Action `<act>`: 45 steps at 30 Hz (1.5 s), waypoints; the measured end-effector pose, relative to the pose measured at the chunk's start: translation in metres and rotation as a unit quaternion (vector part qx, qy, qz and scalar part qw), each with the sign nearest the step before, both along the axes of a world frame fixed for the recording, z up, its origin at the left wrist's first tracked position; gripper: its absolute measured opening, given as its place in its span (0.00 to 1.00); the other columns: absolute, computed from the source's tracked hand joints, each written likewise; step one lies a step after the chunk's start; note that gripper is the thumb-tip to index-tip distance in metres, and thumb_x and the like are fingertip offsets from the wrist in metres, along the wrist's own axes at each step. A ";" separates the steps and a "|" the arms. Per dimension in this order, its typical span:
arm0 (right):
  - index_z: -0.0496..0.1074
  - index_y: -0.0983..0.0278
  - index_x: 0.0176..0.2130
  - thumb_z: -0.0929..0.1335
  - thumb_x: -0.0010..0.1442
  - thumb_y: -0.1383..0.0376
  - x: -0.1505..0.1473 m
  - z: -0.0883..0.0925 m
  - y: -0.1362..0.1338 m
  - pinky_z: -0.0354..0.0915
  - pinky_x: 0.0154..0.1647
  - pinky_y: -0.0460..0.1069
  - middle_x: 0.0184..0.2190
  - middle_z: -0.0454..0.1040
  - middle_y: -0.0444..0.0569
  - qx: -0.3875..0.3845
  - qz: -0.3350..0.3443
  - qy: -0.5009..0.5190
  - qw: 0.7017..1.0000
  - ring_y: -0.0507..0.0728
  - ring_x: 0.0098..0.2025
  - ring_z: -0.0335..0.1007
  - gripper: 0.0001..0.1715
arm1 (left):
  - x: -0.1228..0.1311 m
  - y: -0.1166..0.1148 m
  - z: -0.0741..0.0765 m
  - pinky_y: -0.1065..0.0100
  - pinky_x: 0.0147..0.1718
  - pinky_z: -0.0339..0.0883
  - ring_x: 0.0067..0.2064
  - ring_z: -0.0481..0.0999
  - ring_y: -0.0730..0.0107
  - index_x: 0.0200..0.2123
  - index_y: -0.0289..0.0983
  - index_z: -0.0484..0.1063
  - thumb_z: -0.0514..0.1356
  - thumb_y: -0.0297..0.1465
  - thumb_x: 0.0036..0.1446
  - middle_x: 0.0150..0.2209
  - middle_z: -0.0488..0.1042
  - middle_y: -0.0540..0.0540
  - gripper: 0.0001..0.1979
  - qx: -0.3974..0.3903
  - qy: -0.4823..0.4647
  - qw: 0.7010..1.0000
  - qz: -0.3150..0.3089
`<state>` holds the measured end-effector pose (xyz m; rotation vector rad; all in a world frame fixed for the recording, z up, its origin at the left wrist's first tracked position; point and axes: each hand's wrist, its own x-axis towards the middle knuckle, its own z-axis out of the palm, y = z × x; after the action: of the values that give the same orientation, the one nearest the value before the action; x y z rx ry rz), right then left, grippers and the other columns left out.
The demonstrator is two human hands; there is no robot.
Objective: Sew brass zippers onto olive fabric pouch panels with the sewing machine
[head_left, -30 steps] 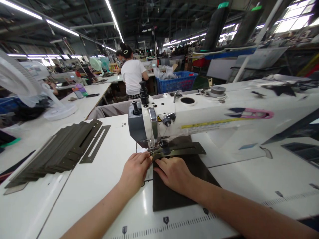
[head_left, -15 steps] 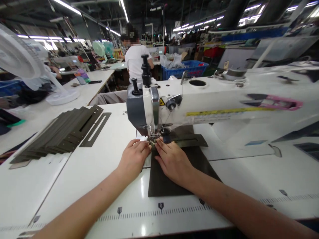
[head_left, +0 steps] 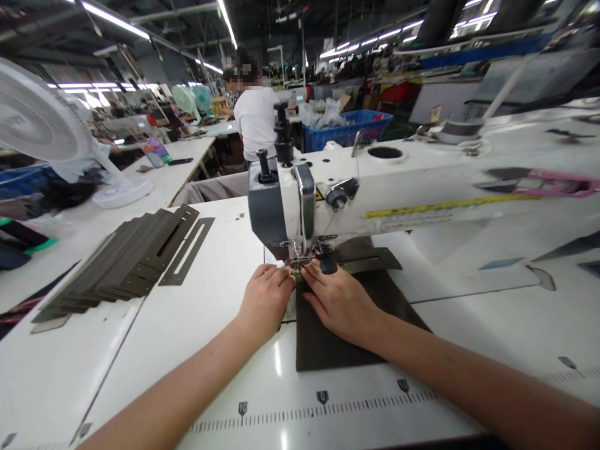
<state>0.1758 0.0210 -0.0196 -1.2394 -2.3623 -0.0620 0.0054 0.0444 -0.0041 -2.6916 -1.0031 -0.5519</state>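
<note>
A dark olive panel (head_left: 344, 340) lies on the white table under the head of a sewing machine (head_left: 307, 206). Across its far part rests a slotted strip (head_left: 375, 261) of the same colour. My right hand (head_left: 340, 300) presses flat on the panel, fingers spread and fingertips beside the presser foot. Just left of the foot is my left hand (head_left: 267, 297), its fingers bent together at the panel's edge; what lies under those fingertips is hidden.
Slotted olive pieces (head_left: 122, 259) lie in a fanned stack at the left, with a single one (head_left: 187, 251) beside it. A white fan (head_left: 122, 187) stands behind them. Pink-handled snips (head_left: 557, 182) rest on the machine arm. Beyond, a person (head_left: 257, 119) faces away near a blue basket (head_left: 347, 131).
The whole view has shifted, so the machine and both hands sit slightly farther right. Both hands keep nearly the same places beside the presser foot.
</note>
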 end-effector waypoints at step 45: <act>0.68 0.69 0.45 0.62 0.57 0.70 0.048 0.011 0.004 0.58 0.50 0.59 0.45 0.70 0.58 0.037 -0.083 -0.037 0.995 0.62 0.49 0.63 0.15 | -0.012 0.004 0.006 0.60 0.40 0.67 0.39 0.74 0.64 0.33 0.34 0.70 0.54 0.21 0.55 0.38 0.75 0.43 0.07 0.009 -0.062 0.998 -0.028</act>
<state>0.2238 0.0254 -0.0084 -1.4162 -2.2911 -0.2502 -0.0067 0.0483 0.0015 -2.7037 -0.9511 -0.7438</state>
